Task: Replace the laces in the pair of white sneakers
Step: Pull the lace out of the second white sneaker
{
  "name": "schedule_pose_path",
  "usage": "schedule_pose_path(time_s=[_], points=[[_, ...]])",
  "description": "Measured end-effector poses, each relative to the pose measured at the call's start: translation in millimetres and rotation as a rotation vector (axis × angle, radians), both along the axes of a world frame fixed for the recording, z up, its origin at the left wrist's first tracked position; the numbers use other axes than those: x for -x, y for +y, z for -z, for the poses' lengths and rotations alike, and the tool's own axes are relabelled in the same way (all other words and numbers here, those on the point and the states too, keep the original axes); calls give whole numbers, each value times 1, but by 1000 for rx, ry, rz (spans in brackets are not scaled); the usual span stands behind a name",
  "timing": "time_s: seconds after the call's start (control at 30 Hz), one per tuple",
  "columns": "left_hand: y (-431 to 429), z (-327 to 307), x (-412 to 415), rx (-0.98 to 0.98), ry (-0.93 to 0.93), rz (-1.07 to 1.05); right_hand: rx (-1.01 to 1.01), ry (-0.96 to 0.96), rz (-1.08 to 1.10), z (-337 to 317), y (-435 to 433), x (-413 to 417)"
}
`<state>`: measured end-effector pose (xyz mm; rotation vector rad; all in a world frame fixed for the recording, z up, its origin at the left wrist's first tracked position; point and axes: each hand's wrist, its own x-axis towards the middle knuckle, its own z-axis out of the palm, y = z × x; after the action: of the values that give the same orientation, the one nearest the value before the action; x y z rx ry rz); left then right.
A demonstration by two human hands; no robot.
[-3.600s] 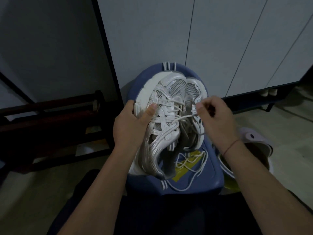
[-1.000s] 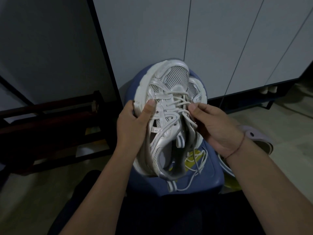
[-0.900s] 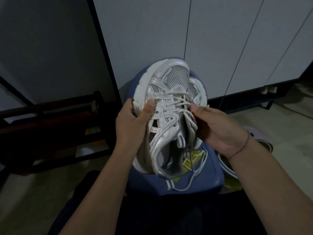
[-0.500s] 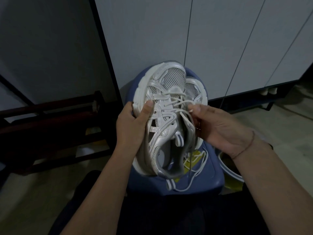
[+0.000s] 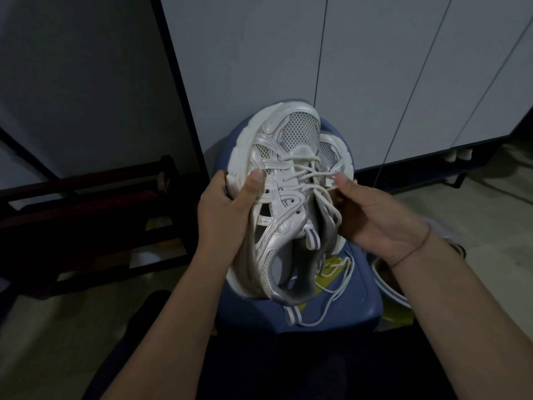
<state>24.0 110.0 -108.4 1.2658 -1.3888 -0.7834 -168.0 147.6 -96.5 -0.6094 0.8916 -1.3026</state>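
head view, centre of the frame: a chunky white sneaker [image 5: 284, 203] stood toe-up. its upper mixed open mesh panels with glossy, ribbed overlay straps above a thick ridged sole. the left hand [image 5: 223, 210] grasped it by the sole edge, thumb pressed on the straps. the right hand [image 5: 380, 219], just right of centre, pinched a round white lace [image 5: 305, 176] near its end between thumb and fingertips. the lace crossed the upper eyelets. a second sneaker [image 5: 339, 157] with similar mesh showed behind the first. both rested on a smooth blue plastic stool [image 5: 357, 301]. on it a slack lace [image 5: 341, 285] lay curled over a yellow label [image 5: 337, 259], too blurred to read. pale flat cabinet doors [image 5: 360, 67] filled the upper right. a dark wooden rack [image 5: 86, 203] sat at left.
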Motion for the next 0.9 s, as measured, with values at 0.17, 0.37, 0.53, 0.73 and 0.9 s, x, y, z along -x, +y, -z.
schedule_pose_path(time_s=[0.17, 0.37, 0.53, 0.73, 0.9], points=[[-1, 2, 0, -1, -9, -1, -31, -217, -97, -11, 4, 11], [-2, 3, -2, -38, 30, -21, 20, 162, 118, 5, 2, -8], [-2, 4, 1, -29, 58, -20, 144, 241, 211, 8, 2, -17], [-2, 5, 0, 0, 46, -27, 267, 490, 281, 9, 3, -20], [-1, 3, 1, 15, 49, -8, 115, -5, 150, 0, 1, -19]])
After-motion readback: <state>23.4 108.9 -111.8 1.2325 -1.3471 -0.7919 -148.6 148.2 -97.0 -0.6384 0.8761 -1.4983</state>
